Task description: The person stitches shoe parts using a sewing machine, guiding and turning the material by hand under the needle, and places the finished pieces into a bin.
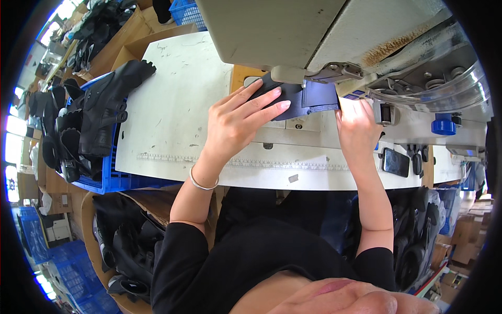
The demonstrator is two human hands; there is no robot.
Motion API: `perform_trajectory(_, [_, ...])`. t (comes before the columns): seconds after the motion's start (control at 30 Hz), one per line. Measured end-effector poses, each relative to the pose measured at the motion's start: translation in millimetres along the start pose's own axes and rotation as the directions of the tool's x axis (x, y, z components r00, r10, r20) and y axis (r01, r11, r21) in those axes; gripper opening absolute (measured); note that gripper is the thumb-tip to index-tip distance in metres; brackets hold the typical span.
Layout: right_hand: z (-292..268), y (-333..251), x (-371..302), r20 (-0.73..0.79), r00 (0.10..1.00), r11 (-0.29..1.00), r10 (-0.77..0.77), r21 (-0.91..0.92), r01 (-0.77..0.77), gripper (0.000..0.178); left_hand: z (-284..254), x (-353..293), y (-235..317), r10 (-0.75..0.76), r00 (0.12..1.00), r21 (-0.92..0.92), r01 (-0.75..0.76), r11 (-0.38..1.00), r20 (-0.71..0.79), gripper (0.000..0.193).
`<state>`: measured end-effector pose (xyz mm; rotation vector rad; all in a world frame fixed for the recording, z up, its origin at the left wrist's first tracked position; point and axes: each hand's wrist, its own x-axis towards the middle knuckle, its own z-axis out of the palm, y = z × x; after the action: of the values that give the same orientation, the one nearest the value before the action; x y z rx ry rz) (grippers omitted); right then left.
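A dark, leather-like flat piece (320, 96) lies on the worktable under the head of a pale industrial sewing machine (272, 34). My left hand (232, 123) rests on the piece's left part, fingers stretched out flat and pressing from above. At its right edge my right hand (358, 123) is closed, thumb and fingers pinching the border. Some of the right fingertips are hidden. The machine's foot comes down close to the middle of the piece; the needle itself I cannot make out.
Black boots (102, 112) fill a blue crate (112, 172) left of the white table (172, 115). A phone (396, 162) lies at the table's right. Below stands a cardboard box (90, 230) of black footwear. A blue knob (443, 125) juts from the machine's right side.
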<state>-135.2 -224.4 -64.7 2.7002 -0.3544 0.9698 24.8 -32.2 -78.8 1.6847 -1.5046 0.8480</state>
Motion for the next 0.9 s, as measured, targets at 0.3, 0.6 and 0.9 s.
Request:
perform_trajectory(0.3, [5, 1, 3, 0.045, 0.974, 0.938, 0.223, 0.262, -0.227, 0.022, 5, -1, -3, -0.035, 0.999, -0.027, 0.034, 0.999, -0.015, 0.038])
perform_trajectory(0.6, [23, 12, 6, -0.023, 0.983, 0.937, 0.183, 0.307, -0.167, 0.016, 8, 3, -7, -0.061, 0.998, -0.041, 0.061, 0.997, 0.005, 0.040])
perform_trajectory(0.9, [22, 13, 14, 0.065, 0.980, 0.949, 0.188, 0.246, -0.199, 0.013, 9, 15, -14, -0.057, 0.998, -0.106, 0.059, 0.993, 0.025, 0.040])
